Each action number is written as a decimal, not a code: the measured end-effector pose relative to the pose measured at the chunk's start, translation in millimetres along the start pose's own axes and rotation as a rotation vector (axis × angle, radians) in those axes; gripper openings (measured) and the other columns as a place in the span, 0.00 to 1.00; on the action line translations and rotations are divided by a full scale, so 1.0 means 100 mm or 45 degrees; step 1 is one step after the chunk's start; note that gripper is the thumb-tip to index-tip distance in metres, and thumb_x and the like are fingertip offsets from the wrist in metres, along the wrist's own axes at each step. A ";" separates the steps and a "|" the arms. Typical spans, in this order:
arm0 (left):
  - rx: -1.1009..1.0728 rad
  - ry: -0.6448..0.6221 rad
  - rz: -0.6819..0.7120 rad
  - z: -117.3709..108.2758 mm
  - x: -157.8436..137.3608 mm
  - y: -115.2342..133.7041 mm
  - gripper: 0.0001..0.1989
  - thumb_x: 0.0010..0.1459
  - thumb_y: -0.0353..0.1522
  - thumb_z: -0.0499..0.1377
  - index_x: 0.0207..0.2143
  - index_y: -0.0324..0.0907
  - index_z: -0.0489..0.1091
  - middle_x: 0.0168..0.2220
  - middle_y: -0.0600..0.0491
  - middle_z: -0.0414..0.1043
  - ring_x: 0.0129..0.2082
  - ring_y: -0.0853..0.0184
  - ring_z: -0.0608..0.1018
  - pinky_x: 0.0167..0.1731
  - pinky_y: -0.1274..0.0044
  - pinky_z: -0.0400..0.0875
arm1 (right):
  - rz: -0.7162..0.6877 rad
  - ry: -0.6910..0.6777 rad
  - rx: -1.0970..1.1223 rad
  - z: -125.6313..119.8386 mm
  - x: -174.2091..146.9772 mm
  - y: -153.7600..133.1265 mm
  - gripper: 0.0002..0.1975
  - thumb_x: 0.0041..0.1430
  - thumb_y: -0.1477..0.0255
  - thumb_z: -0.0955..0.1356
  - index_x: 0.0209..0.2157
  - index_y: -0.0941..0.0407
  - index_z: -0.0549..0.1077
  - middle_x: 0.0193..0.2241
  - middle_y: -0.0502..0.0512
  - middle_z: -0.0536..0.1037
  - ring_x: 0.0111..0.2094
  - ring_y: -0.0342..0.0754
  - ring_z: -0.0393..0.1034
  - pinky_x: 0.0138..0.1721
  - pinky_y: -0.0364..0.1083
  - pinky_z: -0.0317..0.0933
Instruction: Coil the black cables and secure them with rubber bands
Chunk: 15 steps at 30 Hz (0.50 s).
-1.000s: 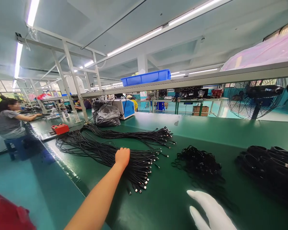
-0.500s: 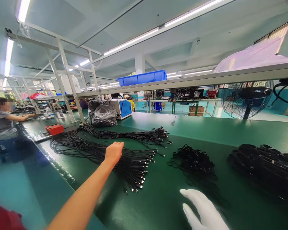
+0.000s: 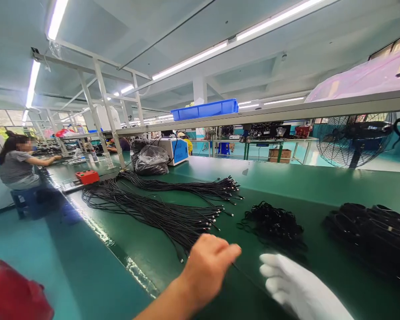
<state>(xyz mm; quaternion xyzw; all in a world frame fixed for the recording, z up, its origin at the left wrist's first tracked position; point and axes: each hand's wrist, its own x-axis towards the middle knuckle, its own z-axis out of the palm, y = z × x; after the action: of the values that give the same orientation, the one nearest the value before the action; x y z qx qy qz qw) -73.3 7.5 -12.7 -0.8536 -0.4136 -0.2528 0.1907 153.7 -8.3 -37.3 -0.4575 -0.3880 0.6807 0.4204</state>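
My bare left hand [image 3: 211, 262] is closed at the connector end of a fanned bundle of black cables [image 3: 153, 209]. A thin black cable [image 3: 245, 274] runs from its fingers down toward my right hand. White-gloved, my right hand [image 3: 290, 284] has its fingers curled in together; what lies inside them is hidden. A second bundle of black cables [image 3: 186, 184] lies behind the first, metal plugs pointing right. Beyond my right hand sits a tangled heap of thin black bands [image 3: 273, 224].
A pile of black coiled pieces [image 3: 370, 233] lies at the right. Farther back are a red box [image 3: 87, 177], a dark plastic bag [image 3: 150, 160], a blue-and-white machine [image 3: 178, 151] and a fan [image 3: 355, 142]. An overhead shelf holds a blue tray [image 3: 205, 110]. A person [image 3: 20, 162] sits at left.
My left hand has moved right and nearer, from over the cables to past their plugs, a thin cable now trailing from it. My right hand's fingers have gone from spread to curled.
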 end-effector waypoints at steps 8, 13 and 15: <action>-0.046 -0.302 -0.186 -0.23 0.35 0.25 0.19 0.52 0.21 0.52 0.46 0.44 0.68 0.40 0.48 0.73 0.43 0.59 0.71 0.48 0.62 0.59 | 0.448 -1.078 0.185 0.09 0.01 -0.01 0.19 0.45 0.66 0.67 0.35 0.68 0.72 0.28 0.64 0.77 0.21 0.44 0.71 0.17 0.38 0.61; -0.623 -0.635 -0.023 -0.39 0.41 0.44 0.10 0.58 0.26 0.53 0.33 0.47 0.71 0.32 0.58 0.72 0.37 0.69 0.71 0.57 0.66 0.49 | 0.585 -1.182 0.312 0.09 0.20 0.26 0.21 0.50 0.67 0.59 0.37 0.69 0.71 0.25 0.66 0.77 0.25 0.49 0.73 0.23 0.43 0.64; -0.718 -0.699 -0.050 -0.39 0.45 0.46 0.08 0.58 0.27 0.54 0.30 0.45 0.72 0.29 0.59 0.71 0.34 0.70 0.71 0.53 0.70 0.54 | 0.578 -1.146 0.373 0.09 0.17 0.39 0.20 0.50 0.69 0.57 0.36 0.69 0.71 0.26 0.66 0.77 0.26 0.47 0.73 0.27 0.42 0.64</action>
<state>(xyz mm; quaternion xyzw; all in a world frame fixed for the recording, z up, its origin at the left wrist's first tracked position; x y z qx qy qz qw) -23.5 -12.6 39.5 -0.9003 -0.3799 -0.1225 -0.1737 132.8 -6.8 -75.5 -0.1289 -0.3222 0.9309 0.1136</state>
